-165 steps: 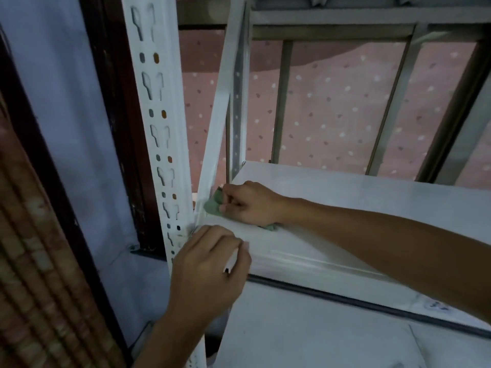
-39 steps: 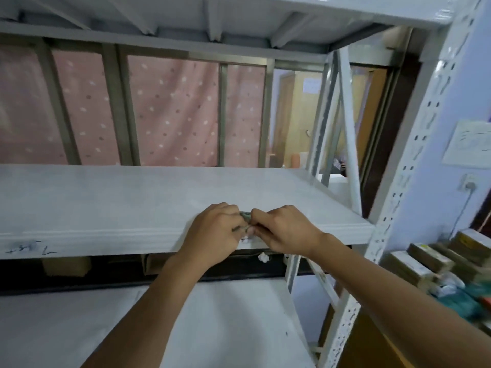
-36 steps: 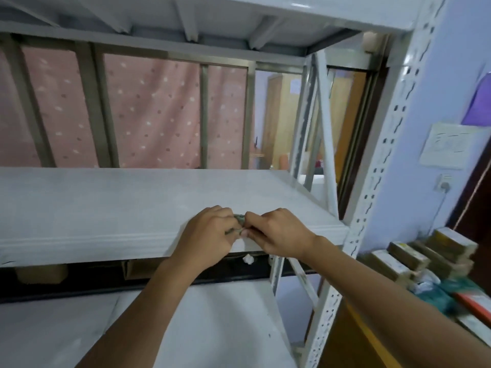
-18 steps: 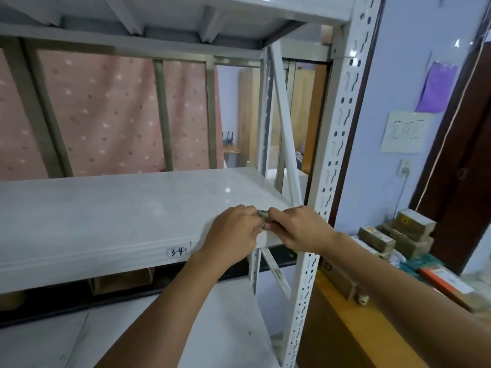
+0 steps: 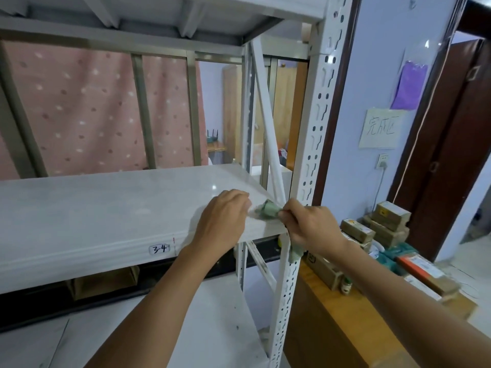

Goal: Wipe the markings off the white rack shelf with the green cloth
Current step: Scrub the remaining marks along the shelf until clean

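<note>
The white rack shelf [image 5: 93, 208] runs across the middle of the head view. A handwritten marking "3-4" [image 5: 159, 249] sits on its front lip. My right hand [image 5: 310, 225] is at the shelf's right front corner, shut on the crumpled green cloth [image 5: 267, 212]; a tail of the cloth hangs below my wrist. My left hand [image 5: 221, 221] rests on the shelf edge just left of the cloth, with its fingertips close to the cloth. Whether they touch it I cannot tell.
A perforated white upright [image 5: 310, 155] stands right behind my right hand, with a diagonal brace [image 5: 268, 128] beside it. A lower shelf [image 5: 159, 328] lies beneath. To the right, a wooden counter [image 5: 332, 328] carries several cardboard boxes [image 5: 382, 224].
My view has swung from the rack's left end to its right end. Both hands pinched the cloth together a moment ago; now they have parted and the cloth is pulled out in my right hand.
</note>
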